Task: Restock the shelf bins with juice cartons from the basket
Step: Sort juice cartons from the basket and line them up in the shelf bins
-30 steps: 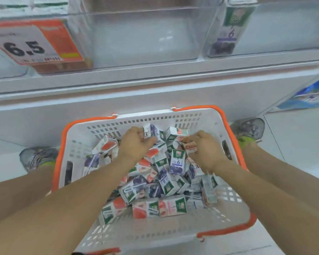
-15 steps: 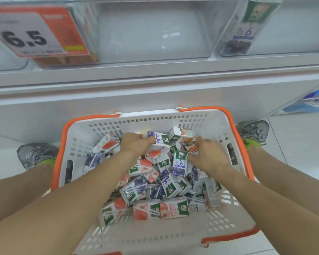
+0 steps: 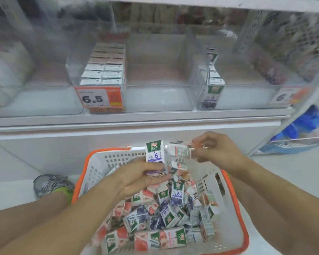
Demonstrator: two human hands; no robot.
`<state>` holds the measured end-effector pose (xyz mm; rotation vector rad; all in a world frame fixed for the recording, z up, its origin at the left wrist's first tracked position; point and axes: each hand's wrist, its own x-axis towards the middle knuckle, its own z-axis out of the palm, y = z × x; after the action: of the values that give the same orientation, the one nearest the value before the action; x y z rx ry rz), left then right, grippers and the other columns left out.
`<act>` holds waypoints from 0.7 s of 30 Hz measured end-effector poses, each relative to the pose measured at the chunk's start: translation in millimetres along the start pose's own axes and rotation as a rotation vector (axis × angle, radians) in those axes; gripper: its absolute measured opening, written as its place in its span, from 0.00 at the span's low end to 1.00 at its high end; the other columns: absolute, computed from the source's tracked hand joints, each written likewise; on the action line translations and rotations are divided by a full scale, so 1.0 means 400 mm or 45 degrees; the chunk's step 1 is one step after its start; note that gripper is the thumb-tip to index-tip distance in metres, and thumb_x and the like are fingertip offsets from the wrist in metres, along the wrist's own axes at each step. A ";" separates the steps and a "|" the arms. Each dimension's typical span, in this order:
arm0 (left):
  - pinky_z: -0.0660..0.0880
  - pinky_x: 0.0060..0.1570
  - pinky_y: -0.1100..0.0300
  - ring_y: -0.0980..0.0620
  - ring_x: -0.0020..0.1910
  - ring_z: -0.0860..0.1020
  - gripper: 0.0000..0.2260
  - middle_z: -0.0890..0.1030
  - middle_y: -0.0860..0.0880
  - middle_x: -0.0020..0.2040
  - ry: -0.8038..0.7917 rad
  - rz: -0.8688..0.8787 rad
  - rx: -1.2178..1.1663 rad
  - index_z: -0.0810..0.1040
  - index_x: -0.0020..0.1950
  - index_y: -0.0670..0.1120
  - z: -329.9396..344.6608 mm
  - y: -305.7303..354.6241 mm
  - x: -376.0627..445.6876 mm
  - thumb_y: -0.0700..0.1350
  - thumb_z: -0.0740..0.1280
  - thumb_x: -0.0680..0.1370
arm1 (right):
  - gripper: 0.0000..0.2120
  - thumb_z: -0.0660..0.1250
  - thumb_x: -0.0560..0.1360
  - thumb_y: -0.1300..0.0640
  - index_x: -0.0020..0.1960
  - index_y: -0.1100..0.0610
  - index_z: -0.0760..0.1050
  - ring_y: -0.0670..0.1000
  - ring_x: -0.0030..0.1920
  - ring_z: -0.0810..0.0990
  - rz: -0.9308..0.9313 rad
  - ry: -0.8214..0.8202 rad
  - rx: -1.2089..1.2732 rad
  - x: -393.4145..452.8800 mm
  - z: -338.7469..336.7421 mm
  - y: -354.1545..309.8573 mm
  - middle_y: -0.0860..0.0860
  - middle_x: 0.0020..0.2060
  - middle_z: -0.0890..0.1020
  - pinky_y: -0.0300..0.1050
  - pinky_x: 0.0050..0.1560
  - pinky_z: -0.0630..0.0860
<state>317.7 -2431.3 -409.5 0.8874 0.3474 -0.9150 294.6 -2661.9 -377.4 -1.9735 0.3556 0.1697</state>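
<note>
Basket [image 3: 92,168]: white, orange rim, on the floor below the shelf, heaped with loose juice cartons [image 3: 166,218].
Left hand [image 3: 136,179]: above the basket's far end; grip closed round the base of an upright purple carton [image 3: 154,153].
Right hand [image 3: 217,153]: above the basket's far right corner; grip pinching a white carton [image 3: 179,150] lying sideways, just beside the purple one.
Middle bin [image 3: 160,96]: clear, above the basket, cartons stacked at its left side behind a 6.5 price tag [image 3: 98,98].
Right bin [image 3: 247,100]: one row of purple cartons at its left wall.
</note>
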 end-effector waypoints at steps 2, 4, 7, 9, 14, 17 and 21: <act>0.80 0.55 0.42 0.50 0.37 0.82 0.07 0.81 0.40 0.40 0.012 0.084 0.113 0.80 0.46 0.36 0.035 0.042 -0.040 0.32 0.72 0.69 | 0.11 0.77 0.69 0.62 0.49 0.56 0.80 0.58 0.45 0.85 -0.108 0.032 0.162 -0.039 0.006 -0.059 0.45 0.45 0.86 0.52 0.54 0.81; 0.81 0.51 0.43 0.55 0.26 0.75 0.04 0.77 0.45 0.30 0.117 0.195 0.179 0.84 0.37 0.41 0.068 0.083 -0.078 0.40 0.76 0.65 | 0.14 0.78 0.68 0.63 0.51 0.56 0.80 0.54 0.45 0.85 -0.234 0.054 0.284 -0.073 0.023 -0.104 0.46 0.46 0.86 0.48 0.50 0.81; 0.82 0.47 0.44 0.56 0.25 0.74 0.08 0.78 0.47 0.29 0.181 0.312 0.293 0.84 0.40 0.43 0.099 0.128 -0.128 0.44 0.76 0.63 | 0.20 0.81 0.63 0.61 0.52 0.56 0.78 0.52 0.45 0.85 -0.353 0.039 0.367 -0.107 0.057 -0.133 0.47 0.47 0.86 0.46 0.46 0.82; 0.83 0.44 0.48 0.56 0.26 0.76 0.12 0.79 0.47 0.30 0.173 0.366 0.370 0.84 0.45 0.42 0.107 0.148 -0.149 0.43 0.75 0.64 | 0.23 0.83 0.61 0.60 0.52 0.53 0.77 0.55 0.44 0.86 -0.364 -0.039 0.387 -0.122 0.074 -0.137 0.49 0.47 0.87 0.51 0.47 0.83; 0.82 0.37 0.58 0.55 0.29 0.81 0.16 0.84 0.48 0.34 0.179 0.399 0.493 0.82 0.53 0.40 0.125 0.177 -0.141 0.40 0.74 0.66 | 0.21 0.79 0.63 0.48 0.52 0.50 0.79 0.56 0.45 0.86 -0.378 -0.114 0.417 -0.116 0.060 -0.141 0.52 0.46 0.87 0.59 0.50 0.81; 0.77 0.28 0.66 0.55 0.25 0.78 0.13 0.84 0.46 0.35 0.127 0.424 0.566 0.82 0.48 0.40 0.144 0.189 -0.122 0.38 0.74 0.64 | 0.22 0.76 0.64 0.53 0.57 0.55 0.77 0.57 0.41 0.86 -0.366 -0.036 0.538 -0.073 0.030 -0.155 0.52 0.47 0.85 0.51 0.44 0.80; 0.73 0.24 0.68 0.54 0.25 0.76 0.17 0.85 0.44 0.38 0.077 0.451 0.809 0.82 0.50 0.40 0.140 0.211 -0.121 0.39 0.75 0.62 | 0.21 0.77 0.69 0.56 0.60 0.55 0.78 0.61 0.42 0.84 -0.313 -0.356 0.364 -0.018 -0.007 -0.199 0.59 0.50 0.83 0.50 0.40 0.80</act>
<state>351.6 -2424.2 -302.7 1.5072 -0.0658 -0.6700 313.4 -2632.5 -305.4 -1.6657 -0.0449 0.2203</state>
